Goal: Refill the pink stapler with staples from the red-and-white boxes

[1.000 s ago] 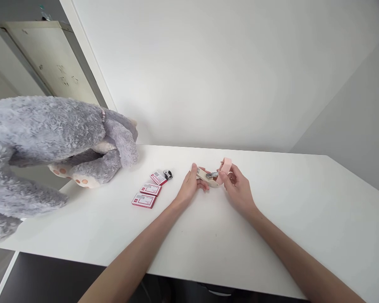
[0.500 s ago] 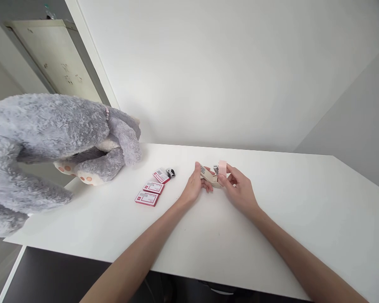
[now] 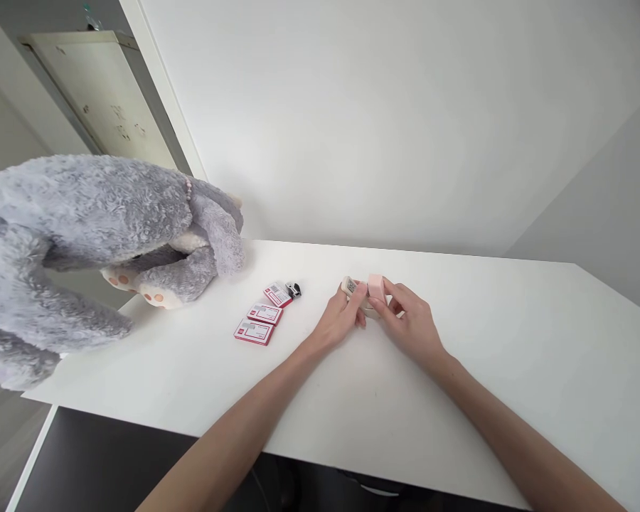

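Note:
Both hands hold a small cream-and-pink stapler a little above the white table [image 3: 320, 419]. My left hand [image 3: 337, 320] is closed around its cream body [image 3: 348, 285], with dark printing on top and the thumb pressed near the middle. My right hand [image 3: 417, 323] pinches the pink end block [image 3: 376, 285] between thumb and fingers. My fingers hide much of the stapler's middle and underside.
Three red-and-white boxes lie left of my hands: a near box [image 3: 253, 331], a middle box [image 3: 265, 313] and a far box [image 3: 277, 294]. A small black-and-silver item [image 3: 294, 289] touches the far box. A grey plush toy [image 3: 112, 206] leans over the table's left end.
My left thumb has moved right, onto the stapler's middle beside the pink block. The metal part seen there earlier is now covered. The view has shifted slightly.

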`<action>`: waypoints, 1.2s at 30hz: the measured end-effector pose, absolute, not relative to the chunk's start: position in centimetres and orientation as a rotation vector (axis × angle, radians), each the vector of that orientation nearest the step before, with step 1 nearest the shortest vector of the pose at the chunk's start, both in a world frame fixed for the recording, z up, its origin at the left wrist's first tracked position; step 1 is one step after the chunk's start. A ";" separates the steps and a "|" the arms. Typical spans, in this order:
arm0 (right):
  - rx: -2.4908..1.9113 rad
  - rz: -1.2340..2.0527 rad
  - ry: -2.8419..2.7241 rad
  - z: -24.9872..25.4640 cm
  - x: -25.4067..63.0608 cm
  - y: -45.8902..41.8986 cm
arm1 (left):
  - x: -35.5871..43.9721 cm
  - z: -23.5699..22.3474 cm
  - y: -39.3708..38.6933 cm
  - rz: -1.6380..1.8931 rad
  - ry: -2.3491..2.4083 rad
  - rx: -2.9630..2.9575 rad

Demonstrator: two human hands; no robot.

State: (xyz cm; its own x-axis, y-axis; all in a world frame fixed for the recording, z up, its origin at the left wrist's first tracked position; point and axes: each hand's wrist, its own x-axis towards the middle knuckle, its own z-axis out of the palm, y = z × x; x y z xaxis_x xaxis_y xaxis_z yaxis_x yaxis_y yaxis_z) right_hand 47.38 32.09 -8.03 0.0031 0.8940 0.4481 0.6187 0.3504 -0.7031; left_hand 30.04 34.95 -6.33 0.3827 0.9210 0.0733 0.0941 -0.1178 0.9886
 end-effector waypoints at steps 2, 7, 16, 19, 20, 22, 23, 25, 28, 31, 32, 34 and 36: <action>-1.364 0.368 -1.716 -8.0 47.3 32.0 | 30.1 -6.1 34.7 0.916 0.943 1.603; -1.401 0.353 -1.734 -7.8 47.3 31.7 | 30.3 -6.2 34.5 0.930 0.933 1.634; -1.350 0.249 -1.788 -7.6 47.0 31.3 | 30.7 -6.0 34.0 1.044 1.003 1.652; -1.340 0.242 -1.792 -7.5 46.8 31.2 | 30.8 -5.9 33.9 1.048 1.053 1.645; -1.341 0.241 -1.790 -7.5 46.8 31.1 | 30.8 -6.0 33.9 1.051 1.066 1.648; -1.348 0.246 -1.787 -7.5 46.7 31.1 | 30.9 -6.0 33.9 1.057 1.092 1.655; -1.355 0.255 -1.786 -7.4 46.6 31.1 | 30.9 -6.0 33.9 1.063 1.104 1.654; -1.370 0.286 -1.787 -7.3 46.5 31.0 | 30.9 -6.0 33.9 1.081 1.125 1.638; -1.393 0.334 -1.788 -7.2 46.3 30.9 | 30.9 -6.1 34.1 1.126 1.153 1.577; -1.399 0.391 -1.756 -7.4 46.2 31.1 | 30.8 -6.3 34.4 1.182 1.133 1.475; -1.393 0.413 -1.743 -7.4 46.2 31.2 | 30.8 -6.4 34.6 1.194 1.110 1.438; -1.378 0.462 -1.731 -7.6 46.3 31.4 | 30.6 -6.5 34.9 1.210 1.069 1.367; -1.371 0.523 -1.740 -7.6 46.4 31.5 | 30.4 -6.5 35.3 1.227 1.056 1.301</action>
